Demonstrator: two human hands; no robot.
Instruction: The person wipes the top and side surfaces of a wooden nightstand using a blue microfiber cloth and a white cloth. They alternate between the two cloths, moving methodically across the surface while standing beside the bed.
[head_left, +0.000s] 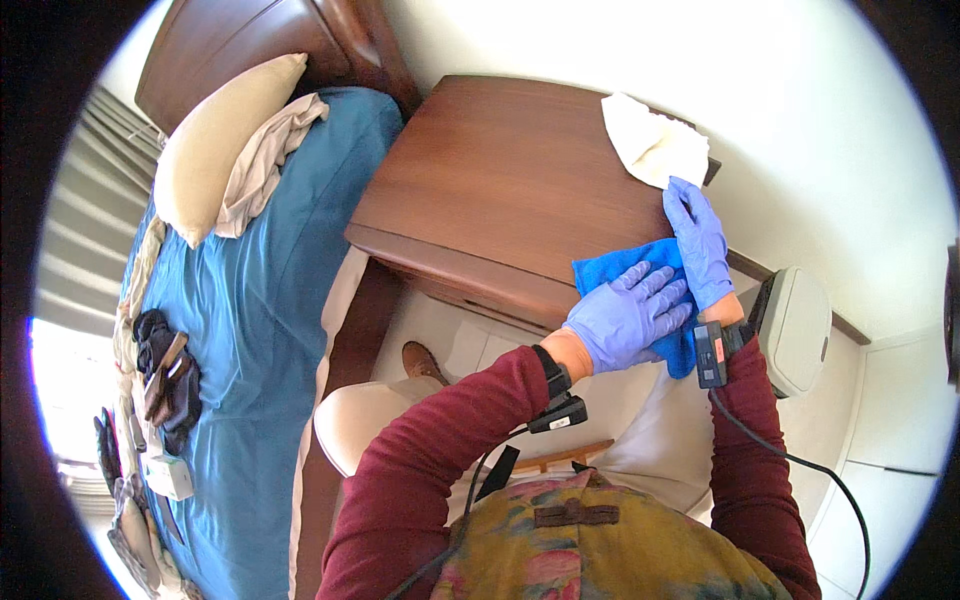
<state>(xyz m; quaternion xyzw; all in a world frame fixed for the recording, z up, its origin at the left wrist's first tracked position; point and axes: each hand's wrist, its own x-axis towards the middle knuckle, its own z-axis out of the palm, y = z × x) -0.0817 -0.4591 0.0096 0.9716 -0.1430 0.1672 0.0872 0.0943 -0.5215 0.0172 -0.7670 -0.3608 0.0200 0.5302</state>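
My left hand (630, 315), in a blue-violet disposable glove, lies palm down with fingers apart on a bright blue cloth (600, 271). The cloth covers the front right corner of a dark brown wooden cabinet top (495, 172), and part of it hangs over the edge. My right hand (699, 244), gloved alike, is at the cabinet's right edge, just beyond the blue cloth. Its bent fingertips meet the near edge of a crumpled white cloth (652, 142) at the back right. Whether they pinch that cloth is hidden.
A bed with a blue sheet (255, 360) stands left, bearing a beige pillow (225, 142), dark items (169, 375) and a small white box (169, 477). Right of the cabinet is a light grey bin-like container (799, 330). Cables run from devices on both my wrists.
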